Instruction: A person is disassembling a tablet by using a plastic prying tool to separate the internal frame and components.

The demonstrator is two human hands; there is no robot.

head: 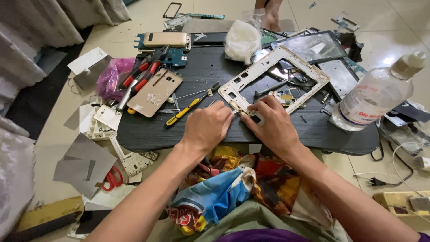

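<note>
Both hands, left [207, 127] and right [272, 127], are closed, pinching the near corner of a white rectangular plastic tablet frame [278, 78] on the dark ribbed tabletop [148, 130]. The thin frame could snap if twisted. The clear plastic bottle [374, 95] crowds the right edge; open room lies near the front-left.

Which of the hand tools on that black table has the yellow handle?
The screwdriver lying just left of the left hand. The pliers farther left have red handles.

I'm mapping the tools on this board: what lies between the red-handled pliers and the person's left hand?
In the head view, a gold back cover lies beside the red-handled pliers; then comes a yellow-handled screwdriver, short of the left hand.
</note>
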